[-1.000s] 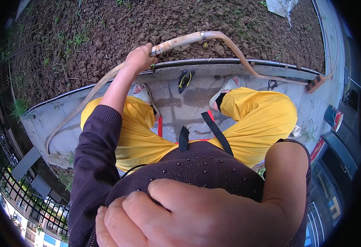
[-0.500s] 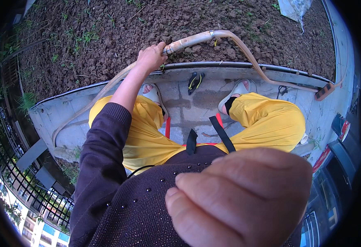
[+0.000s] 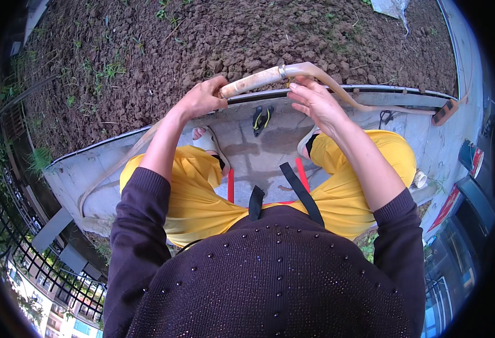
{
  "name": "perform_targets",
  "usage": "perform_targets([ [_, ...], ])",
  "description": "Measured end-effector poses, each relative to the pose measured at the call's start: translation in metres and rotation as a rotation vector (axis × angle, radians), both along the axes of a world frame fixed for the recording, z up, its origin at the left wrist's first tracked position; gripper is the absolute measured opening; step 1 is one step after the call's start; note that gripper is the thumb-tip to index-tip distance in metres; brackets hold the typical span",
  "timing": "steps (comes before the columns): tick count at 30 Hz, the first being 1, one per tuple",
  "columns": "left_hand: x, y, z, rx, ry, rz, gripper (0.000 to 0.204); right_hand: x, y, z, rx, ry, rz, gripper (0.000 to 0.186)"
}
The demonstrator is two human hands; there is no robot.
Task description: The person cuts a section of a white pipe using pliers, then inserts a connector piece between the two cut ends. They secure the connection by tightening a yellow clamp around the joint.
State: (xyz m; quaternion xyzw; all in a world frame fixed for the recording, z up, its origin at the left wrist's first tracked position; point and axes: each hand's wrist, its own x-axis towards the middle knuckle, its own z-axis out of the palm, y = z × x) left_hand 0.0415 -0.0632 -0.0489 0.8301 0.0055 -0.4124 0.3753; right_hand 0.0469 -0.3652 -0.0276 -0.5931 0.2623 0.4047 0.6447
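Observation:
A pale hose (image 3: 346, 97) curves in from the right and is fitted over a rusty, whitish pipe piece (image 3: 252, 81), with a metal clamp (image 3: 283, 71) around the joint. My left hand (image 3: 203, 97) is closed around the left end of this pipe, where another hose length (image 3: 120, 151) runs down to the left. Just below the clamp, my right hand (image 3: 317, 102) has its fingers apart, close to the hose; whether a fingertip touches it I cannot tell. A pair of pliers (image 3: 262, 119) with black and yellow handles lies on the paving between my feet.
Beyond the low concrete edging (image 3: 247, 104) spreads a bed of clumpy brown soil (image 3: 202, 45) with sparse weeds. A brick (image 3: 445, 112) sits by the hose at the right. Plastic sheeting (image 3: 391, 8) lies far right, and a black fence (image 3: 50, 281) stands at the left.
My right hand has moved from close in front of the camera out to the hose clamp. The pipe joint, with my left hand on it, sits slightly lower in the picture.

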Motion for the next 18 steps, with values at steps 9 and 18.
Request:
perform_targets([
  [9,0.006,-0.017,0.011,-0.053,0.029,-0.031,0.059,-0.010,0.023,-0.003,0.000,-0.219,0.052,0.034],
  [18,-0.003,-0.028,0.007,-0.229,-0.142,0.068,0.050,-0.004,0.020,0.000,0.037,-0.187,0.076,0.037],
])
